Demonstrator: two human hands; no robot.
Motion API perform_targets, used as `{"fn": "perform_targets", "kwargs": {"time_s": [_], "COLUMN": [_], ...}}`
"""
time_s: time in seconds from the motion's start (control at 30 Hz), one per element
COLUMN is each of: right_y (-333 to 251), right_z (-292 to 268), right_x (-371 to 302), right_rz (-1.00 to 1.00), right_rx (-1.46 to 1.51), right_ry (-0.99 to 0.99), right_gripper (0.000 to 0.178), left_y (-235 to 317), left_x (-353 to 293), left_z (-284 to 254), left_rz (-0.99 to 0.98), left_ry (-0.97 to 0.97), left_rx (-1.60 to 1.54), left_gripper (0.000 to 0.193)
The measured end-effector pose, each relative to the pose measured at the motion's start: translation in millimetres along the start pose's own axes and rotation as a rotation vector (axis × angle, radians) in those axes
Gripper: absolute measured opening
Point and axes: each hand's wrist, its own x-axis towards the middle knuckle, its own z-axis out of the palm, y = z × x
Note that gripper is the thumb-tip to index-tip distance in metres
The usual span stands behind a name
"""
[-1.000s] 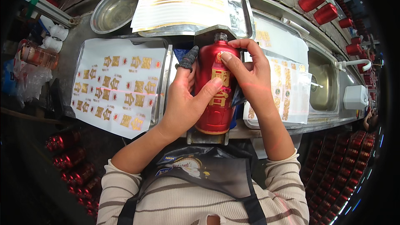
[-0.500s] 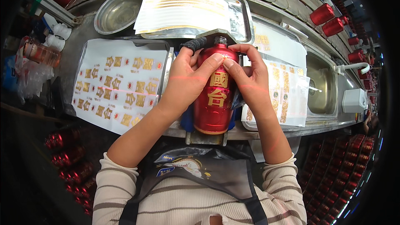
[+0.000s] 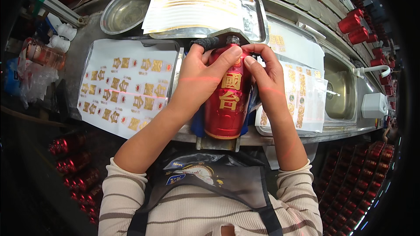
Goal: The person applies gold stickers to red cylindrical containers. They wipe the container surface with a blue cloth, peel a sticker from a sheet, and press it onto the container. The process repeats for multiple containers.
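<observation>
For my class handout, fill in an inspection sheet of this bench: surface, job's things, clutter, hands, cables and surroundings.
Surface: grey metal bench, with a sink at right.
Job's things: red bottle with gold characters, in a metal holder, neck pointing away from the person; gold-label sheet at left, second label sheet at right.
Clutter: metal bowl and white sheets beyond; clear plastic bag at far left; white container beside the sink.
Hands: left hand and right hand on the bottle's upper part, thumbs on its front; dark cover on one left finger.
Cables: nothing seen.
Surroundings: more red bottles below on both sides; others on a slatted track beyond.
</observation>
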Motion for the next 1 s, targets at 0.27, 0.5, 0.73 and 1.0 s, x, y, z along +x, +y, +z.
{"fn": "perform_targets", "kwargs": {"time_s": [0.27,0.5,0.73,1.0], "right_y": [5,4,17,22], "right_z": [-2,-2,4,5], "right_x": [-4,-54,-55,-60], "right_rz": [-0.033,0.085,0.074,0.053], "right_rx": [0.149,0.202,0.307,0.242], "right_ry": [0.009,0.031,0.036,0.089], "right_gripper": [0.026,0.050,0.064,0.059], "left_y": [-8,-11,-13,-31], "left_x": [3,-36,-36,-54], "left_z": [-3,-17,-19,-31], "left_rz": [0.067,-0.027,-0.035,0.047], "left_ry": [0.005,0.012,-0.039,-0.078], "left_rx": [0.164,-0.047,-0.030,0.102], "left_gripper": [0.057,0.044,0.042,0.045]}}
